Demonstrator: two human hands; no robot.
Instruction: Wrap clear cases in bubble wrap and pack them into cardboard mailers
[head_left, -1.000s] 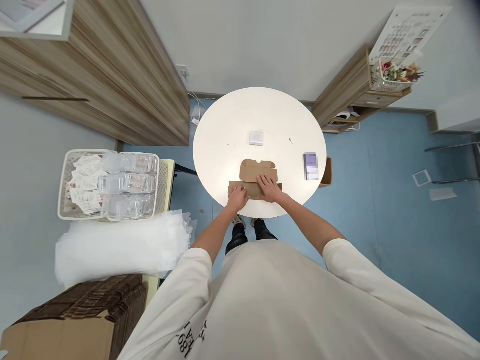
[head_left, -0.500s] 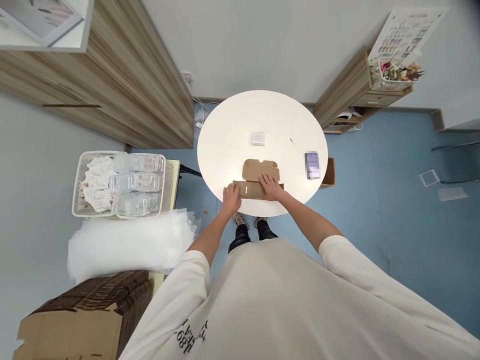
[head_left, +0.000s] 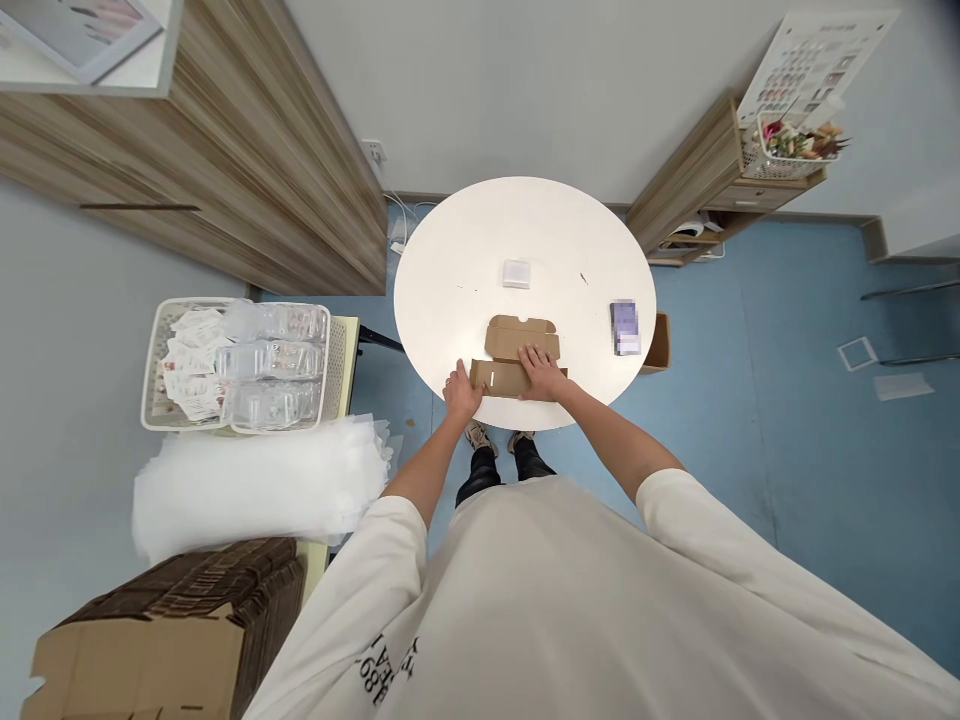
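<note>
the creased brown cardboard box is lying near frame centre on a smooth, rounded white table. the right hand is pressing it, fingers slightly spread; the left hand is touching its left end, finger grip unclear.

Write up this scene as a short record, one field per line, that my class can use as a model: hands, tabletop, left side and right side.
Left hand: at the left end of the unfolded cardboard box
Right hand: palm down, fingers spread on the same cardboard
Tabletop: white table bearing the cardboard, a small whitish case and a blurred purple item
Left side: clear plastic packs, white sheets, stacked cardboard
Right side: flowers in a basket
</note>
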